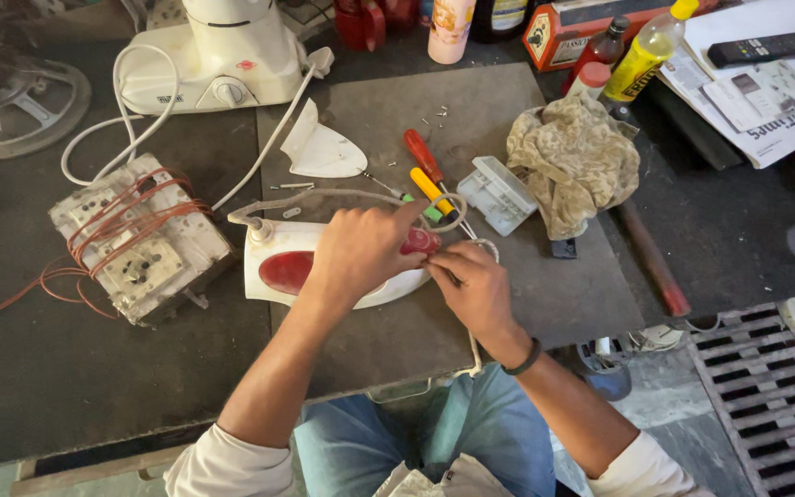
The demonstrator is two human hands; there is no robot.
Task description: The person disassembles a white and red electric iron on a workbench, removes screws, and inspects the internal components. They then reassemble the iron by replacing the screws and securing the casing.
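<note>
A white and red clothes iron [280,269] lies on its side on a grey mat [545,294] in the middle of the bench. My left hand [361,253] rests over the iron's body and presses it down. At the iron's pointed end, my right hand [476,287] has its fingers pinched together at the red part; what it grips is hidden. The iron's pale cord [324,196] loops behind my hands. A separate white iron cover [319,150] lies farther back.
Red, yellow and green screwdrivers [427,175] lie beyond my hands, next to a white plastic part [496,195] and a crumpled rag [577,161]. A wired switchboard block [131,241] sits at left, a white mixer base [223,60] behind it. Bottles, a remote and papers crowd the back right.
</note>
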